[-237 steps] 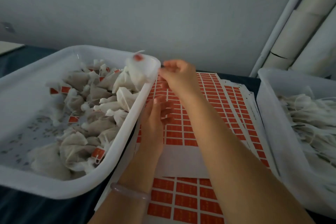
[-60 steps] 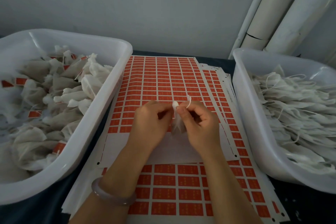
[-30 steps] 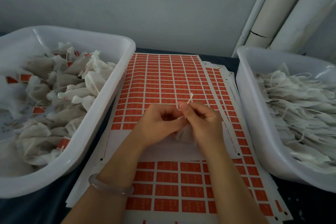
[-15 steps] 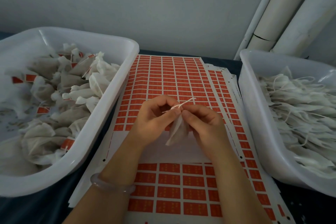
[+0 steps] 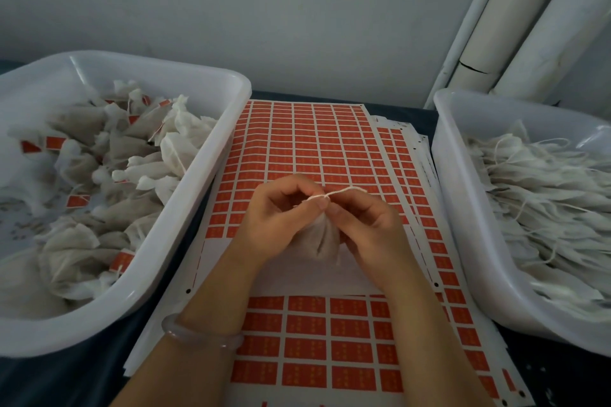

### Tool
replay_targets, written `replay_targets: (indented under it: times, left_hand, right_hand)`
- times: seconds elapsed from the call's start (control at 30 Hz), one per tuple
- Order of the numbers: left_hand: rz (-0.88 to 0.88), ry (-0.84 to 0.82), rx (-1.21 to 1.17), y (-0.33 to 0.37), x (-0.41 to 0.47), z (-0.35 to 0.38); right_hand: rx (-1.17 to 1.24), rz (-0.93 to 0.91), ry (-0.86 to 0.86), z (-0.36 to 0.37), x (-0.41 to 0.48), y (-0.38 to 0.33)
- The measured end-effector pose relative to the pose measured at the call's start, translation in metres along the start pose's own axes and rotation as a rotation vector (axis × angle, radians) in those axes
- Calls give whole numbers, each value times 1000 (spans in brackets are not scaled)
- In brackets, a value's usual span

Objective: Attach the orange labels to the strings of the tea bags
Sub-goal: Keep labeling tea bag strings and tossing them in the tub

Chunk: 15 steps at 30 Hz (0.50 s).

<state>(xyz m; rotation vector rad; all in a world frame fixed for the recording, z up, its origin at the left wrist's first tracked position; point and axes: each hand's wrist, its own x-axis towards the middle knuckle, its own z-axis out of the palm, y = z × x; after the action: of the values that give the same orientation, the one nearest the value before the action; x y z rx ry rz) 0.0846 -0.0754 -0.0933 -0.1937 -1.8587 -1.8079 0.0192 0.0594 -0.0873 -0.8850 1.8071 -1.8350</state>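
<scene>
The tea bag has sunk between both palms, left hand pinching its string, right hand gripping the bag.

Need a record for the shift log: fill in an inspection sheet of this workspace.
Surface: dark table, mostly covered.
Job's things: orange label sheet in the centre; tea bag held over it, its string without a label; left tub holds labelled tea bags; right tub holds unlabelled tea bags.
Clutter: nothing seen.
Grippers: left hand and right hand pinch the tea bag's neck.
Cables: nothing seen.
Surroundings: grey wall; white pipes at back right.
</scene>
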Motion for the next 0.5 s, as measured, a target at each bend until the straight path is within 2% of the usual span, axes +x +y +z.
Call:
replay_targets:
  times: [0.13,0.23,0.33,0.43,0.5]
  left_hand:
    - [-7,-19,8,-1,1,-1]
    - [-53,-12,-30,0,0,0]
    - [-99,126,-20,-1,-2,8]
    - [-105,309,55,-2,-3,20]
    - [-108,363,60,-2,-3,23]
  right_hand:
    - [13,-41,66,-3,1,1]
    - [52,-10,3,-3,1,3]
    - [0,-46,25,-1,0,3]
    - [-154,-113,148,2,2,7]
    - [-263,-178,208,3,3,9]
